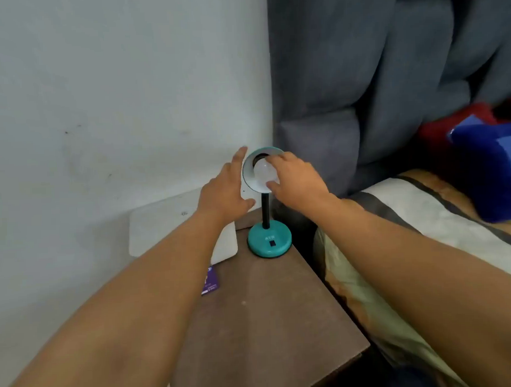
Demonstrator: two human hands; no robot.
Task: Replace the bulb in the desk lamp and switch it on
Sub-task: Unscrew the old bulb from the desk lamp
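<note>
A small teal desk lamp (269, 242) stands on a brown bedside table (267, 323), with a round base, a black neck and a shade facing me. A black switch (272, 243) sits on the base. A white bulb (262, 171) rests inside the shade (248, 176). My right hand (297, 180) has its fingers closed around the bulb from the right. My left hand (225, 191) is spread flat beside the shade's left rim, fingers apart, holding nothing.
A white flat box (174, 225) leans on the wall left of the lamp, with a purple card (210, 281) below it. A bed with a striped cover (423, 231) borders the table's right side. Grey curtains (374, 73) hang behind.
</note>
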